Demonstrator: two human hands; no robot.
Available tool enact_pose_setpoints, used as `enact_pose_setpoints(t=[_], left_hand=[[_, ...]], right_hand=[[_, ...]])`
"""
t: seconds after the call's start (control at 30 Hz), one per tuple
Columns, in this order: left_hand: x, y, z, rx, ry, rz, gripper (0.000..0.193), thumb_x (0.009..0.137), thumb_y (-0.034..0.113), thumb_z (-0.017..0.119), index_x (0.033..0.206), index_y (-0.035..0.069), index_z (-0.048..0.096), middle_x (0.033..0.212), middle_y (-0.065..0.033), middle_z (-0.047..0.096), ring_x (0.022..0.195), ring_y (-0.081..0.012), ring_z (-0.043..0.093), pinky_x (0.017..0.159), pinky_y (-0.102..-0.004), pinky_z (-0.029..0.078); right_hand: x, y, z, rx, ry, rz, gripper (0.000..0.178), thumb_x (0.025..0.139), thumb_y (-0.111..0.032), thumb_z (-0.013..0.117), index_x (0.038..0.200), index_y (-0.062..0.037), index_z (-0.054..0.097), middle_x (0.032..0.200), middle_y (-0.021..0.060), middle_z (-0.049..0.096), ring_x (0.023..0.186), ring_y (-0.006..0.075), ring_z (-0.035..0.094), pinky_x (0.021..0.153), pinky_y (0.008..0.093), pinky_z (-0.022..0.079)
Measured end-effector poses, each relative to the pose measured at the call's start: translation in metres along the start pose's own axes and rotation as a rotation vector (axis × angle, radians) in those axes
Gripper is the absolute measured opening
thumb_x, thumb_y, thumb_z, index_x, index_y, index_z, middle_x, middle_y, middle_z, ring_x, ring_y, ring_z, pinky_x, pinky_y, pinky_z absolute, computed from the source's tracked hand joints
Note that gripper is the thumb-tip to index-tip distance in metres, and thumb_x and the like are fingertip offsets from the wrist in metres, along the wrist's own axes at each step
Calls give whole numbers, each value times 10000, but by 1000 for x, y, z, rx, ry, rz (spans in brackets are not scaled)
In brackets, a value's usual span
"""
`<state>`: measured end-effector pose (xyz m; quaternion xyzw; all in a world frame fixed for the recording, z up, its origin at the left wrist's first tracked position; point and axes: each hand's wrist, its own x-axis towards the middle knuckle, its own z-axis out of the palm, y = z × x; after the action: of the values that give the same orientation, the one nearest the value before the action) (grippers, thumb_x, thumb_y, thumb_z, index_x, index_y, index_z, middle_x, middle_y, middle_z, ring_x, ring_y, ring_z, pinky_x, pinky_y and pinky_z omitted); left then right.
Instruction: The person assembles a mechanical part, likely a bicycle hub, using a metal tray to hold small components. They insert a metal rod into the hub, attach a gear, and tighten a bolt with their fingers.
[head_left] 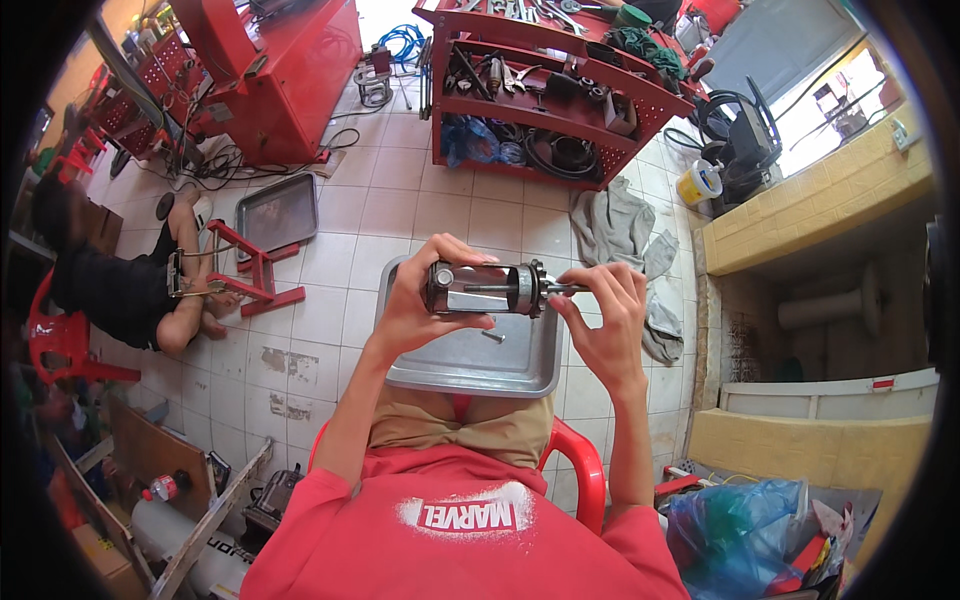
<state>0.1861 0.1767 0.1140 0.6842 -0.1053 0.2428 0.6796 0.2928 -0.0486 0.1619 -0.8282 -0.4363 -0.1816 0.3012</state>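
Note:
Above a grey metal tray (470, 378), a dark, shiny cylindrical metal part (521, 289) lies level in the air. It looks like a motor or starter housing with an open side, through which a thin rod shows. My left hand (405, 305) wraps round its left end, thumb and fingers on opposite sides. At the toothed or ridged right end, my right hand (612, 310) pinches a slim metal rod (568, 288) that sticks out of the part. A small bolt (494, 337) rests in the tray, below the part.
A red tool cart (560, 130) with several tools stands ahead. Grey rags (610, 225) lie on the tiles. At left, another person (125, 270) sits near a red stool (258, 270) and a second tray (278, 212). A blue plastic bag (735, 530) is at lower right.

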Motion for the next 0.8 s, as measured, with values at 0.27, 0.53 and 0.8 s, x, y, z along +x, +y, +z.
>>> enact_pose_setpoints(t=[0.27, 0.53, 0.8], left_hand=[[-2, -3, -2, -52, 1, 35, 659, 609, 20, 963, 1128, 39, 558, 1133, -115, 653, 1149, -253, 668, 1012, -378, 549], [-11, -11, -9, -138, 40, -19, 706, 594, 115, 984, 1151, 29, 559, 1139, -123, 627, 1170, -276, 641, 1061, -432, 514], [-10, -9, -8, -134, 23, -10, 704, 596, 89, 978, 1163, 29, 564, 1139, -124, 628, 1159, -282, 650, 1060, -430, 517]], right_hand=[[1, -3, -3, 36, -5, -26, 144, 837, -190, 788, 781, -106, 685, 741, -27, 641, 775, 184, 571, 819, 364, 392], [12, -10, -9, 12, -7, -72, 152, 882, -219, 746, 816, -108, 666, 757, -9, 614, 776, 208, 569, 840, 372, 400], [8, 0, -9, 12, -97, -68, 154, 877, -218, 759, 821, -108, 666, 752, -10, 627, 736, 194, 584, 841, 371, 406]])
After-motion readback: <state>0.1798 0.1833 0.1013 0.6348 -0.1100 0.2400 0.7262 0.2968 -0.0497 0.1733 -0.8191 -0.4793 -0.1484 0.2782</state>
